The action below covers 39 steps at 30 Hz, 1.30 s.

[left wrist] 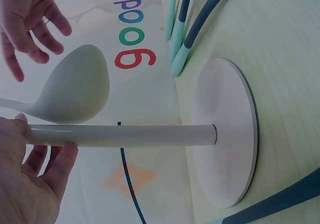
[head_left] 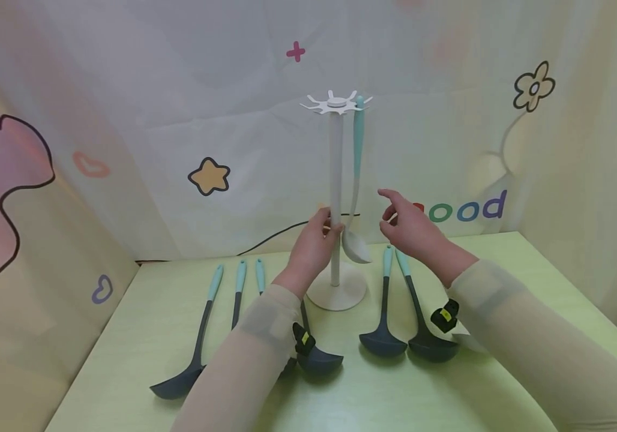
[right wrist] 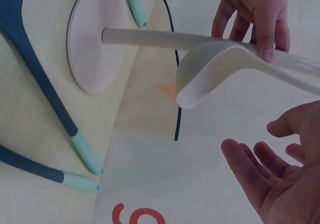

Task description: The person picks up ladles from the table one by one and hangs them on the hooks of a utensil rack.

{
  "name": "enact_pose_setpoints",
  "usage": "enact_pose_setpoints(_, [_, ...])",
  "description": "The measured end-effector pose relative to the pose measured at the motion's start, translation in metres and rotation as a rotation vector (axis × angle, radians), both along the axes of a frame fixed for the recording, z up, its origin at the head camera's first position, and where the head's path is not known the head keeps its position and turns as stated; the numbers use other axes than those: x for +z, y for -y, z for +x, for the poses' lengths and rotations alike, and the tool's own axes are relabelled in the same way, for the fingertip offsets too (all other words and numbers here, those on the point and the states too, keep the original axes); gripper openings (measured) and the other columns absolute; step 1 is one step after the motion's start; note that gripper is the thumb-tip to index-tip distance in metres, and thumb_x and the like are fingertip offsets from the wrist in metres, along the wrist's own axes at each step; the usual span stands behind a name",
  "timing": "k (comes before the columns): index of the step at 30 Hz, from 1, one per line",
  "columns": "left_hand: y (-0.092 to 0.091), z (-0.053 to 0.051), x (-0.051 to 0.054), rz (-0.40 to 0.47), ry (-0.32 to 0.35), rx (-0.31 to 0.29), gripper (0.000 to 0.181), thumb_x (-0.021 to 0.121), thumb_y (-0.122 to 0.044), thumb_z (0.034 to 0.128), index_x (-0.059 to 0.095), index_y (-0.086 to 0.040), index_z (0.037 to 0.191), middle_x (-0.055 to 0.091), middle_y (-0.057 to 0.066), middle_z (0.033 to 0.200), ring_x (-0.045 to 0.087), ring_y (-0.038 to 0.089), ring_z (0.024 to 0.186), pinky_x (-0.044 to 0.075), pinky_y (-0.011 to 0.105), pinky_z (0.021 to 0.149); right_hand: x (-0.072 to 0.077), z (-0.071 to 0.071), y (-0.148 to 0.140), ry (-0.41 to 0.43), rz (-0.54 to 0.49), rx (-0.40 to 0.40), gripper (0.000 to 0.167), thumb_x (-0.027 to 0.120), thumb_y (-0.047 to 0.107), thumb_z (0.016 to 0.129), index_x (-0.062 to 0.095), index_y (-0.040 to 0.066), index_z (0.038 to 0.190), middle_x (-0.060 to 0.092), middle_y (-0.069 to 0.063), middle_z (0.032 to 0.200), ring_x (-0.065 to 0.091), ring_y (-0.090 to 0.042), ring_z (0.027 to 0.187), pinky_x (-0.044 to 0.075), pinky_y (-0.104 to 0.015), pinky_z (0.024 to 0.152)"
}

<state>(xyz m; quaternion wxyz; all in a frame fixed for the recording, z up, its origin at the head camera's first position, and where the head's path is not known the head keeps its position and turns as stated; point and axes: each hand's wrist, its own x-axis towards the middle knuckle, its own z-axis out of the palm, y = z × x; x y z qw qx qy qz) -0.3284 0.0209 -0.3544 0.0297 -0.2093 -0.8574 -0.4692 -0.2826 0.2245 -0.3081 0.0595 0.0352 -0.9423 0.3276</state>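
Observation:
A white stand (head_left: 336, 162) with a round base (left wrist: 225, 134) and a ring of prongs on top (head_left: 337, 103) rises from the table. From a right-hand prong hangs a white ladle (head_left: 357, 246) with a mint handle (head_left: 359, 138), its bowl low beside the pole. My left hand (head_left: 313, 247) grips the pole, thumb and fingers on either side, as the left wrist view also shows (left wrist: 30, 179). To the right of the ladle, my right hand (head_left: 413, 227) is in the air, fingers partly bent and apart, touching nothing; the right wrist view shows it (right wrist: 280, 174) below the ladle bowl (right wrist: 200, 74).
Dark ladles with mint handles lie on the table (head_left: 125, 360): several on the left, one (head_left: 178, 384) outermost, and two (head_left: 383, 342) (head_left: 433, 347) on the right. A white ladle bowl (head_left: 469, 341) shows partly under the right sleeve. A printed curtain (head_left: 179, 72) hangs behind.

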Motion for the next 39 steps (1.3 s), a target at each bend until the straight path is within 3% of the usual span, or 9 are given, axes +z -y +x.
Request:
enact_pose_setpoints(8, [-0.001, 0.002, 0.0, 0.011, 0.007, 0.005, 0.036, 0.051, -0.033, 0.1039, 0.049, -0.021, 0.138, 0.06, 0.002, 0.12, 0.062, 0.019, 0.107, 0.054, 0.041, 0.087, -0.009, -0.003, -0.021, 0.065, 0.062, -0.024, 0.061, 0.047, 0.014, 0.098, 0.025, 0.007, 0.154, 0.054, -0.019, 0.118, 0.055, -0.028, 0.082, 0.047, -0.035, 0.068])
enact_pose_setpoints(15, [0.0, 0.002, -0.001, 0.026, 0.02, 0.004, 0.037, 0.052, -0.034, 0.1037, 0.049, -0.022, 0.138, 0.06, 0.001, 0.119, 0.062, 0.018, 0.106, 0.054, 0.041, 0.087, -0.029, -0.011, -0.045, 0.154, 0.064, -0.06, 0.061, 0.044, 0.012, 0.097, 0.023, 0.0, 0.153, 0.051, -0.028, 0.13, 0.056, -0.031, 0.088, 0.043, -0.034, 0.066])
enact_pose_setpoints(21, [0.0, 0.001, -0.003, 0.012, 0.03, 0.01, 0.037, 0.051, -0.035, 0.1038, 0.049, -0.023, 0.139, 0.06, 0.001, 0.119, 0.062, 0.017, 0.105, 0.054, 0.04, 0.086, -0.051, -0.019, -0.064, 0.222, 0.02, -0.113, 0.065, 0.045, 0.009, 0.095, 0.019, -0.004, 0.153, 0.051, -0.026, 0.114, 0.048, -0.023, 0.065, 0.044, -0.03, 0.058])
enact_pose_setpoints(25, [0.0, 0.001, -0.003, 0.008, 0.021, 0.009, 0.038, 0.051, -0.036, 0.1035, 0.048, -0.023, 0.14, 0.06, 0.001, 0.118, 0.062, 0.016, 0.104, 0.054, 0.04, 0.085, -0.06, -0.023, -0.076, 0.275, 0.035, -0.14, 0.065, 0.045, 0.012, 0.096, 0.017, -0.007, 0.152, 0.049, -0.027, 0.114, 0.046, -0.019, 0.06, 0.044, -0.032, 0.06])
enact_pose_setpoints(29, [0.001, 0.001, -0.002, 0.005, 0.015, 0.007, 0.038, 0.051, -0.036, 0.1036, 0.048, -0.023, 0.139, 0.06, 0.001, 0.119, 0.062, 0.016, 0.104, 0.054, 0.04, 0.085, -0.067, -0.023, -0.088, 0.336, 0.038, -0.15, 0.065, 0.045, 0.015, 0.098, 0.017, -0.011, 0.15, 0.04, -0.035, 0.135, 0.056, -0.032, 0.085, 0.053, -0.04, 0.074])
enact_pose_setpoints(33, [0.0, 0.001, -0.001, 0.009, 0.006, -0.002, 0.038, 0.051, -0.036, 0.1035, 0.048, -0.022, 0.138, 0.06, 0.001, 0.118, 0.062, 0.016, 0.103, 0.054, 0.039, 0.085, -0.074, -0.021, -0.1, 0.415, -0.006, -0.165, 0.066, 0.047, 0.018, 0.099, 0.016, -0.014, 0.148, 0.028, -0.039, 0.146, 0.049, -0.046, 0.116, 0.052, -0.051, 0.091])
enact_pose_setpoints(35, [0.001, 0.002, -0.001, 0.007, 0.003, -0.003, 0.038, 0.051, -0.036, 0.1035, 0.048, -0.022, 0.138, 0.06, 0.001, 0.117, 0.062, 0.017, 0.103, 0.054, 0.039, 0.084, -0.079, -0.021, -0.107, 0.467, -0.051, -0.176, 0.068, 0.048, 0.018, 0.099, 0.015, -0.014, 0.149, 0.026, -0.039, 0.147, 0.045, -0.05, 0.122, 0.05, -0.053, 0.094])
enact_pose_setpoints(39, [0.001, 0.001, -0.002, -0.002, 0.001, 0.002, 0.038, 0.051, -0.036, 0.1036, 0.048, -0.022, 0.138, 0.06, 0.001, 0.116, 0.062, 0.017, 0.103, 0.054, 0.039, 0.084, -0.09, -0.022, -0.116, 0.554, -0.122, -0.199, 0.073, 0.051, 0.019, 0.098, 0.01, -0.013, 0.15, 0.027, -0.038, 0.145, 0.044, -0.049, 0.121, 0.052, -0.049, 0.091])
